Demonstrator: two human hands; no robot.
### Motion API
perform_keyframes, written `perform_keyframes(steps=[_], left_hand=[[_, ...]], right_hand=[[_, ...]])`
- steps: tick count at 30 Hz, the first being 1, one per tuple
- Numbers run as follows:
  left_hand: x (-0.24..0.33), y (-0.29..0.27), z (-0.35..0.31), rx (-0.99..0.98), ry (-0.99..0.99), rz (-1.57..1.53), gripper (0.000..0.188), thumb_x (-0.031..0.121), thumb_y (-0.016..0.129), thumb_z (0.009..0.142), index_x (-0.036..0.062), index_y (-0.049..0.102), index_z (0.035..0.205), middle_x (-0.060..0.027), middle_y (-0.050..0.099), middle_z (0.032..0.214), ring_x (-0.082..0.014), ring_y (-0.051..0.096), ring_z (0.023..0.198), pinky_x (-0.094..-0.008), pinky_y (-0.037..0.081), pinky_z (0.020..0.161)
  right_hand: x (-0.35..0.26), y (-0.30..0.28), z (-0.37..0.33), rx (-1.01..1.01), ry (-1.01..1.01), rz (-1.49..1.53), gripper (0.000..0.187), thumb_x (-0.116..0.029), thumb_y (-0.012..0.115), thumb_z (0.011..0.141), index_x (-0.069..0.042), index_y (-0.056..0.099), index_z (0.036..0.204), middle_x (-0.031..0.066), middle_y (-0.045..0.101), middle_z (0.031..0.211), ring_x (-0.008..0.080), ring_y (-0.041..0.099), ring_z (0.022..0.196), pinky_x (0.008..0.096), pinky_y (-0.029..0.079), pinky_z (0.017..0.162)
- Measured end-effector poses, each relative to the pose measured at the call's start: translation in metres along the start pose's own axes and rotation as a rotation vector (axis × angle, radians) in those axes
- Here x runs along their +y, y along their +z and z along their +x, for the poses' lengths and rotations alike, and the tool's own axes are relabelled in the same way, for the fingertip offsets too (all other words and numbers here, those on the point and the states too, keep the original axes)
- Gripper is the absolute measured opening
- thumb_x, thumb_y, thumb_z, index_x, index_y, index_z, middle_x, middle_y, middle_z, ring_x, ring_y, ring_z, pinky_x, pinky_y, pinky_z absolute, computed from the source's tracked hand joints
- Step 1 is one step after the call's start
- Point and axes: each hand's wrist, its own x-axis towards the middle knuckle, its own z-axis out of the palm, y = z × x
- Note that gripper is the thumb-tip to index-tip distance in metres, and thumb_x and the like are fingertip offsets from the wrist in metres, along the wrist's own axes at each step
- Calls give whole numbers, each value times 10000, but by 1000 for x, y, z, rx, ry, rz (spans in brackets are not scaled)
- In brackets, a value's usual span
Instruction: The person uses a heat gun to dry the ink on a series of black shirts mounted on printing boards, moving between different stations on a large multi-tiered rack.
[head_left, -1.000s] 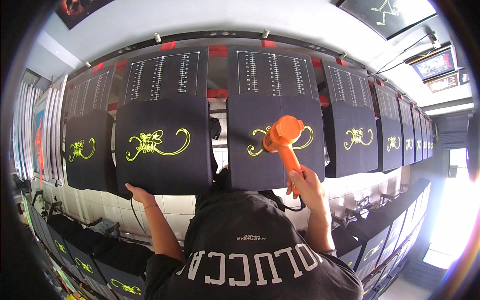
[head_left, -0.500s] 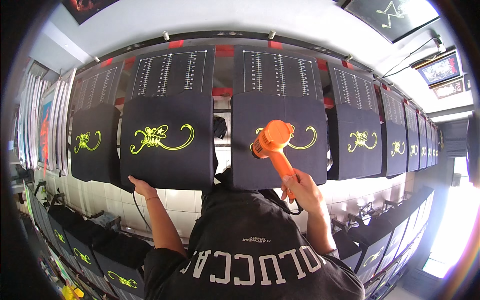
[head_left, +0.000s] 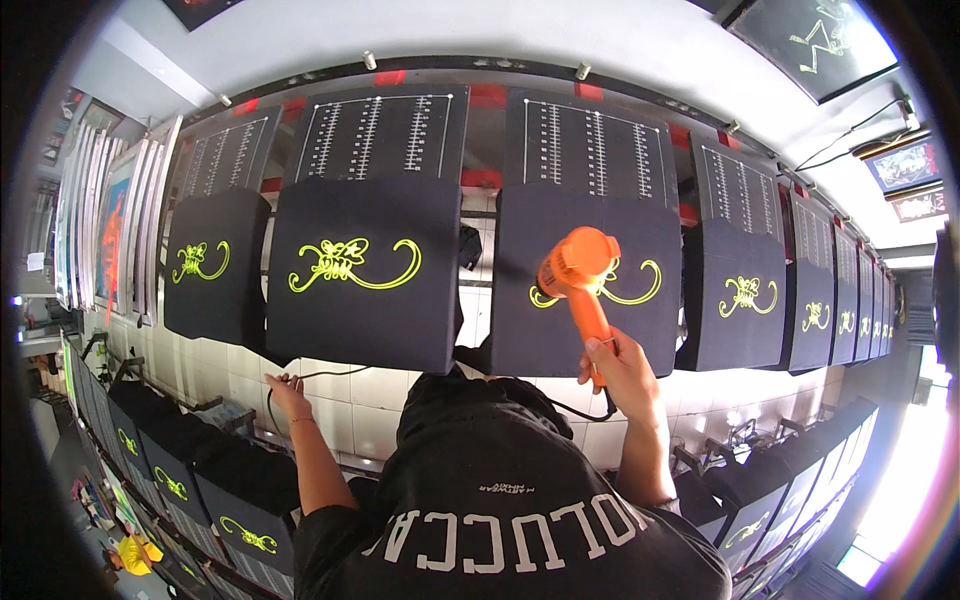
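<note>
My right hand (head_left: 626,375) is closed round the handle of an orange heat gun (head_left: 582,262). The heat gun's dark nozzle end is above a black shirt (head_left: 640,330) on a board, partly covering its neon-yellow print. My left hand (head_left: 290,396) has its fingers bent round a black cord (head_left: 335,373), below the near edge of the neighbouring black shirt (head_left: 360,330). That shirt bears the same kind of curling yellow print (head_left: 340,262), fully in sight. The cord runs off both sides of the left hand; part of it passes out of sight by my body.
More boards with printed black shirts (head_left: 215,305) stretch in a row to left and right. Behind me stands another row of shirt-covered boards (head_left: 235,490). Framed screens (head_left: 130,220) stand upright at the far left. White tiled floor (head_left: 370,400) shows between the rows.
My left hand has come away from the left shirt's near edge and down, now with the cord drawn up in it. The heat gun stays over the same print. The whole view has shifted slightly.
</note>
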Motion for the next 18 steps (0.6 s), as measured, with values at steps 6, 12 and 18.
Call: perform_keyframes(steps=[6, 12, 18], left_hand=[[56, -30, 96, 200, 4, -60, 730, 533, 339, 1004, -81, 373, 1397, -171, 556, 1264, -303, 576, 1063, -410, 487, 881], [122, -12, 205, 394, 53, -42, 701, 483, 257, 1034, -136, 569, 1136, -215, 639, 1045, -293, 619, 775, -377, 527, 619], [151, -14, 314, 471, 170, 355, 710, 420, 274, 1036, -237, 533, 1113, -306, 621, 1105, -375, 642, 930, -462, 525, 787]], right_hand=[[-18, 43, 5, 62, 40, -10, 233, -211, 587, 950, 9, 571, 1024, 28, 590, 764, 100, 617, 618, 226, 465, 498], [-51, 153, 31, -72, 10, 41, 274, -237, 600, 950, 22, 577, 1039, 35, 600, 773, 91, 597, 608, 226, 453, 505], [-78, 254, 50, 15, 12, 155, 374, -363, 561, 973, 7, 586, 1023, 28, 600, 772, 97, 602, 619, 236, 449, 514]])
